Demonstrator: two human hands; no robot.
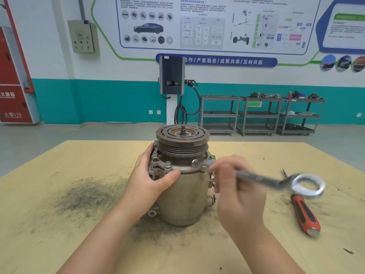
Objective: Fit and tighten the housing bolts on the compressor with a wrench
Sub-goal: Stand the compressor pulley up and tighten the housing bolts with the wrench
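Note:
A grey metal compressor point(183, 196) stands upright in the middle of the table, its grooved pulley point(182, 141) on top. Several housing bolts, such as one bolt point(168, 164), stick up from the flange below the pulley. My left hand point(150, 178) grips the compressor's left side, thumb across the front of the flange. My right hand point(237, 186) holds a silver wrench point(276, 181) just right of the compressor. The wrench's ring end point(308, 185) points right and is blurred; its other end is hidden behind my fingers near the flange.
A screwdriver with a red and black handle point(305, 214) lies on the wooden table point(79, 155) to the right. Dark metal filings point(87, 194) cover the table left of the compressor. Grey shelving carts point(260, 115) and a charging post point(171, 76) stand by the far wall.

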